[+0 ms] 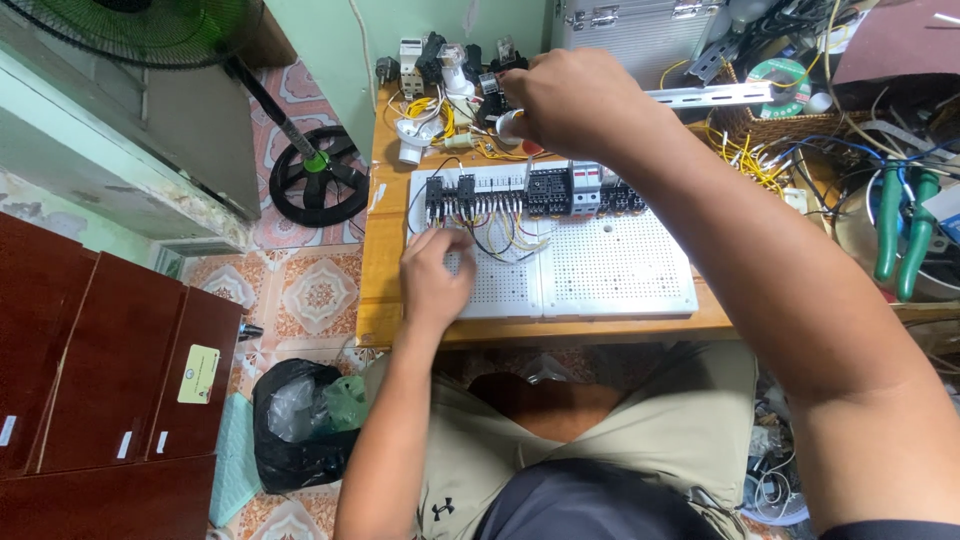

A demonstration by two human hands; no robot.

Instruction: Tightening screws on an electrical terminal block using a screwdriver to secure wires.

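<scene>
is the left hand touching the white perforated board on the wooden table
Touching. The head view shows the left hand resting on the white perforated board, its fingers curled among thin wires just below the row of black terminal blocks.

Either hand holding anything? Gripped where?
Right hand grips a screwdriver by its handle. Left hand pinches a wire beneath the black terminal blocks.

- A white board (610, 270) with tiny holes is laid on a wooden table (385, 250).
- Thin wires (490, 235) are pinched by the left hand (435, 270).
- A screwdriver (508, 125) is gripped by the right hand (575, 100) above black switches (545, 190).
</scene>
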